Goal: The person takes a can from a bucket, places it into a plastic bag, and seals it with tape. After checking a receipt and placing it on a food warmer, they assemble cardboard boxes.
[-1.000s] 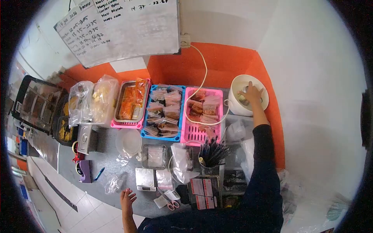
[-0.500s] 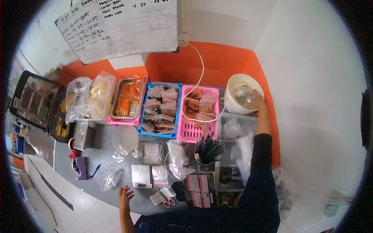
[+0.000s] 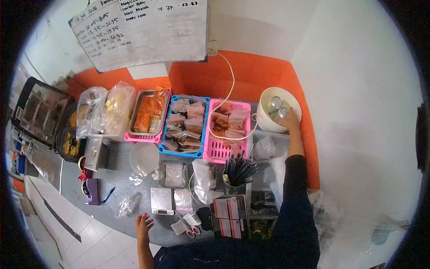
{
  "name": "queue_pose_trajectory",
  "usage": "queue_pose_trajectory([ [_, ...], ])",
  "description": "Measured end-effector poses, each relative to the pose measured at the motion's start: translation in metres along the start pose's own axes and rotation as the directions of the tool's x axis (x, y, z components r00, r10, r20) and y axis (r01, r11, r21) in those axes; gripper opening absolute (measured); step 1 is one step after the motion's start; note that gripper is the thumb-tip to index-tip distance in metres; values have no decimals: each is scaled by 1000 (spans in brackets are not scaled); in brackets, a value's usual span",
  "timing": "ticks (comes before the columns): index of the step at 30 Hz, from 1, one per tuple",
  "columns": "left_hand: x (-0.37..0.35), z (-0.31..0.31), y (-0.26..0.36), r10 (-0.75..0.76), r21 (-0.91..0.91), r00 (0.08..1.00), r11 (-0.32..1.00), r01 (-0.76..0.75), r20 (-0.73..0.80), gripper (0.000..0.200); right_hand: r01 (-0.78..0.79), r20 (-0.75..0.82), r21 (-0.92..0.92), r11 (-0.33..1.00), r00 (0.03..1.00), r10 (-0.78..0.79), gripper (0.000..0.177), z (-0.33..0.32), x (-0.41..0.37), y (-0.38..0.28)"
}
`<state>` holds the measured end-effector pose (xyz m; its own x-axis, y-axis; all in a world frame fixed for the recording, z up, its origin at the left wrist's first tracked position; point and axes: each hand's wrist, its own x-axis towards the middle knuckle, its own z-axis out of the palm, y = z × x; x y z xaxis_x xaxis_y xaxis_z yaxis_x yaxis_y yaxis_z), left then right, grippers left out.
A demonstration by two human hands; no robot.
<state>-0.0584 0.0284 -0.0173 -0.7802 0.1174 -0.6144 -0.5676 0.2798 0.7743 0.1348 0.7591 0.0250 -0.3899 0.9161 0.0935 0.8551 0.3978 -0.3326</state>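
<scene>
1. Clearly, my right hand (image 3: 292, 121) is nearer, fingers at the front can (image 3: 283, 112) inside the white tub (image 3: 266, 121); whether they grip, I can't make out.
2. That can lies just leftward, lid uppermost.
3. My left hand (image 3: 143, 225), loosely spread, is well apart.

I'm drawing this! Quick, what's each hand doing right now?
Left hand: open, holding nothing visible.
Right hand: at a silver-topped container in the white tub; grip cannot be told.

"Nasi Merah", "14.37" on whiteboard (image 3: 150, 38)
</scene>
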Motion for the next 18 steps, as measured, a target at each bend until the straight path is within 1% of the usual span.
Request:
queue_pose_trajectory([
  [2, -4, 1, 3, 12, -8, 1000, 1000, -11, 18, 38, -69, -121, 89, 994, 989, 79, 92, 9, 12, 11],
  [3, -4, 0, 4, 9, -9, 1000, 1000, -9, 14, 38, -66, -118, 88, 994, 990, 76, 92, 1, 11, 8],
  [4, -5, -1, 4, 8, -10, 1000, 1000, -8, 4, 35, -95, -167, 317, 943, 974, 155, 92, -15, 5, 3],
  [5, -6, -2, 3, 6, -9, 1000, 1000, -6, -5, 33, -107, -196, 530, 841, 950, 244, 92, -30, 0, -2],
  [6, -5, -4, 1, 0, -6, 1000, 1000, 0, -4, 33, -112, -192, 527, 843, 950, 246, 92, -40, -4, -9],
  [7, -2, -5, -1, 5, -6, 1000, 1000, -5, -4, 32, -71, -97, 864, 499, 948, 303, 85, -48, -6, -16],
  [8, -1, -5, -4, 10, -7, 1000, 1000, -10, -2, 32, -22, 10, 999, 37, 951, 309, 77, -55, -6, -21],
  [9, -1, -3, -5, 7, -8, 1000, 1000, -7, 3, 32, -21, 6, 999, 42, 950, 312, 77, -59, -1, -21],
  [10, 0, 0, -4, -2, 5, 1000, 1000, 2, 0, 32, -32, 90, 961, -273, 975, 205, 74, -63, 4, -22],
  [11, 1, 1, -4, -11, 17, 1000, 1000, 11, -6, 32, -73, 137, 825, -560, 988, 72, 72, -66, 9, -24],
  [12, 1, 2, -5, -11, 16, 1000, 1000, 11, -7, 32, -48, 131, 829, -557, 985, 110, 76, -65, 14, -25],
  [13, 1, 2, -7, -9, 7, 1000, 1000, 9, -2, 32, -50, 132, 828, -559, 985, 108, 76, -51, 28, -7],
  [14, 2, 2, -7, -5, -4, 1000, 1000, 5, 2, 32, -103, 118, 975, -197, 991, 63, 79, -28, 50, 27],
  [15, 3, 1, -7, -3, -8, 1000, 1000, 3, -2, 32, -119, 119, 993, 0, 992, 36, 80, -27, 54, 28],
  [16, 3, -1, -8, -14, -2, 1000, 1000, 14, -13, 32, -119, 119, 973, 197, 993, 9, 81, -36, 49, 14],
  [17, 3, -2, -10, -28, 4, 999, 1000, 28, -24, 31, -231, 170, 884, 406, 969, 181, 78, -47, 43, 3],
  [18, 3, -3, -11, -34, 1, 999, 999, 34, -27, 31, -363, 176, 737, 570, 917, 357, 75, -61, 31, -17],
])
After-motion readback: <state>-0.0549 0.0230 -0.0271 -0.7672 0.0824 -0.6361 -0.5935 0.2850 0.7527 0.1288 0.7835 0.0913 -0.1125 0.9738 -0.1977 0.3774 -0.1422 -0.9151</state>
